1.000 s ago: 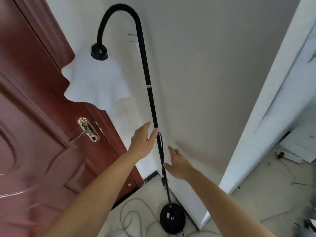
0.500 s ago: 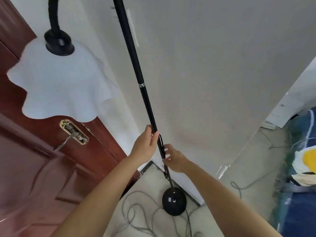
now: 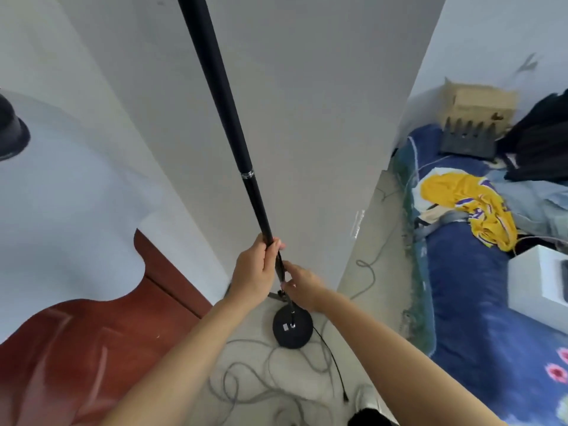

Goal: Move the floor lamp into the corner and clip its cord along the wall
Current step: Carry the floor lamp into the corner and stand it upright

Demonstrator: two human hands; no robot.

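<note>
With both hands clamped on the floor lamp pole, left hand above right hand, the relocation step appears in hand. Its base stands on the floor by the wall. Next: lift clear of the loose cord. Its shade is cropped; no clips are visible.

Both hands, apart a second ago, now grip the thin black metal lamp pole; the white wavy shade has slid to the left edge.
</note>
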